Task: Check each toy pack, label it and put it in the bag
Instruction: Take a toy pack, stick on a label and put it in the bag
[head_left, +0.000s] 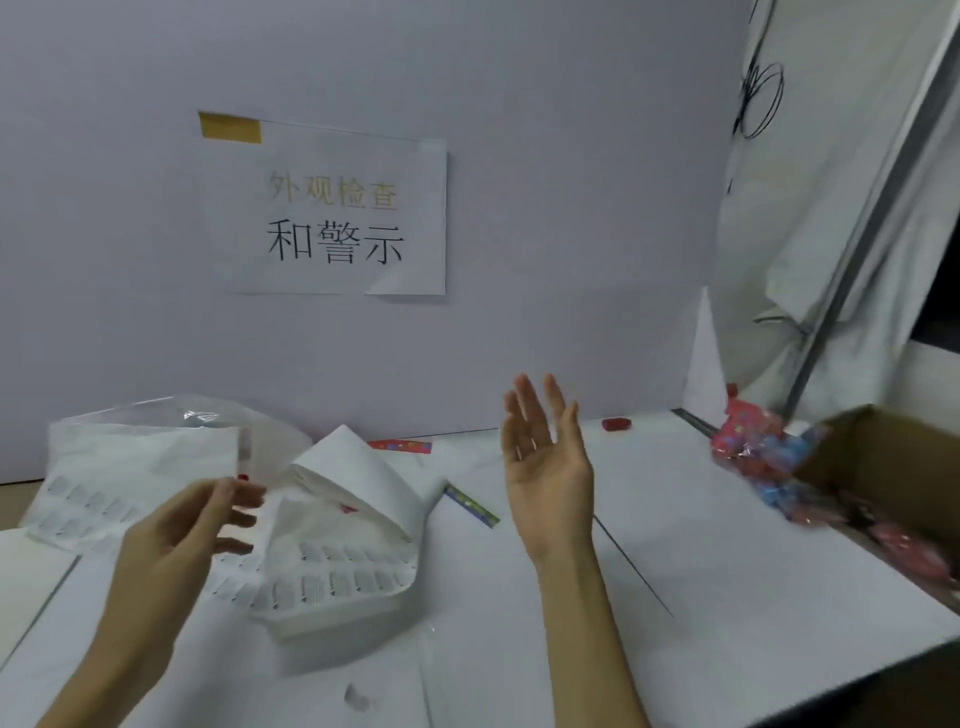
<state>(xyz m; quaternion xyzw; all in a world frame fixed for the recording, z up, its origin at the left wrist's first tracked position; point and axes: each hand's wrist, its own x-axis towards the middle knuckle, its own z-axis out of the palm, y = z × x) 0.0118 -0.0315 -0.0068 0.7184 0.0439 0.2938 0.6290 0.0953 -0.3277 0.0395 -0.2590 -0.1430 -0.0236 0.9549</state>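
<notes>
At the right edge of the desk (727, 587), a heap of toy packs (758, 457) in crinkly red, pink and blue wrapping lies blurred, spilling against a brown cardboard box (883, 457) that stands tilted at the desk's edge; more pinkish packs (904, 551) show beside the box, too blurred to count. Near the middle, the right hand (545, 467) is raised above the desk, palm turned inward, its fingers (530, 410) straight and spread wide, holding nothing. Well apart to the left, the left hand (176, 530) pinches the lower corner of a thin white label sheet (150, 457) between thumb and fingers, lifting it. Under and beside that hand lie more label sheets (332, 577), white backing paper printed with rows of small grey rectangular stickers, stacked and curling, one folded sheet (353, 473) standing up like a tent. Behind them a clear, glossy plastic bag (208, 415) lies slumped; its contents cannot be made out. A small red piece (616, 424) rests near the back wall, a red patterned strip (400, 446) lies flat behind the sheets, and a slim multicoloured strip (472, 505) lies between the sheets and the right hand. On the pale wall a white paper notice (337, 213) with printed characters is fixed by a yellow tape piece (230, 127). White crumpled sheeting (810, 218) and a grey metal bar (872, 223) hang at the upper right.
</notes>
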